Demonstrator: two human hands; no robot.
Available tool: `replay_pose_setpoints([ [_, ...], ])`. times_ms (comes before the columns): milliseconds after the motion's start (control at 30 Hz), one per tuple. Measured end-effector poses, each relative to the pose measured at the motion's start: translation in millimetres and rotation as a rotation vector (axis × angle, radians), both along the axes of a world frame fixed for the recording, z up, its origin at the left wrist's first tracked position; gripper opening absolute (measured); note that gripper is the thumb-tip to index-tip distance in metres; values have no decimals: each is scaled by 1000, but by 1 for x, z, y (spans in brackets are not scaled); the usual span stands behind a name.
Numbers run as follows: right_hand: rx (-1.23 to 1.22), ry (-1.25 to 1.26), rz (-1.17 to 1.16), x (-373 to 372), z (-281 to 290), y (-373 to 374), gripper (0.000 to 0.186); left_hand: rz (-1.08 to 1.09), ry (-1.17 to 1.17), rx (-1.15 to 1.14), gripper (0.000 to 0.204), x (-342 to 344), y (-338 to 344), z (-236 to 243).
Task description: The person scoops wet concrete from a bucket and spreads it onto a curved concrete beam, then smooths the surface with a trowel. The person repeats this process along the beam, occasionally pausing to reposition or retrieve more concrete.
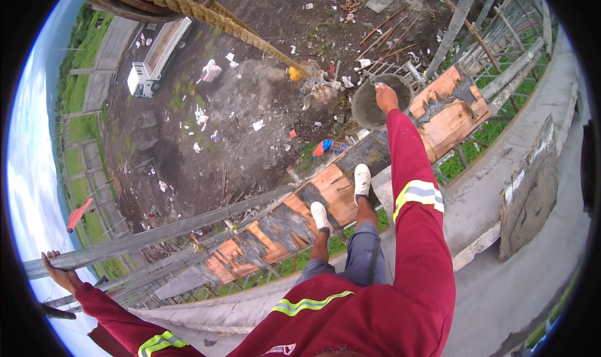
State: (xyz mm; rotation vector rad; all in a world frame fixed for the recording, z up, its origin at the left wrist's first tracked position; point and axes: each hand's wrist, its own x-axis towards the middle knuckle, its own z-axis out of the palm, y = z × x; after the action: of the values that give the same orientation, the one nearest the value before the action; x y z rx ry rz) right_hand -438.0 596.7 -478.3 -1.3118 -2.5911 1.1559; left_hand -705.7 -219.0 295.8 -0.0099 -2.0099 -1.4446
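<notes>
At the far left, my left hand (pixel 61 273) is closed round a grey metal scaffold pipe (pixel 156 232). My right arm reaches forward, and my right hand (pixel 386 98) is closed at the top of a round, grey, cement-stained bucket (pixel 365 111). Whether it grips the rim or a handle I cannot tell. The bucket is beside the worn plank walkway (pixel 332 185), close to a peeling board (pixel 447 116). My feet, in white shoes (pixel 362 180), are on the walkway.
A thick rope (pixel 213 20) runs down from a pulley (pixel 141 0) at the top. Far below lies littered dirt ground with a white truck (pixel 150 59). Scaffold bars (pixel 457 25) rise at upper right. A mortar-smeared board (pixel 532 191) leans by the concrete ledge (pixel 463 169).
</notes>
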Motion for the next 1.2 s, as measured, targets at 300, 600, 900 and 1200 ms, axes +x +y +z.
replay_pose_setpoints([
  [300,9,169,37,-67,-45,-6,38,179,45,-59,33,9,10,10],
  [600,-61,218,236,-108,-57,-57,38,175,59,-173,32,12,-3,16],
  [900,-194,134,349,-92,-102,-97,35,245,84,-195,36,18,21,11],
  [1200,-416,4,263,-70,-172,-126,64,287,87,-324,37,18,16,20],
])
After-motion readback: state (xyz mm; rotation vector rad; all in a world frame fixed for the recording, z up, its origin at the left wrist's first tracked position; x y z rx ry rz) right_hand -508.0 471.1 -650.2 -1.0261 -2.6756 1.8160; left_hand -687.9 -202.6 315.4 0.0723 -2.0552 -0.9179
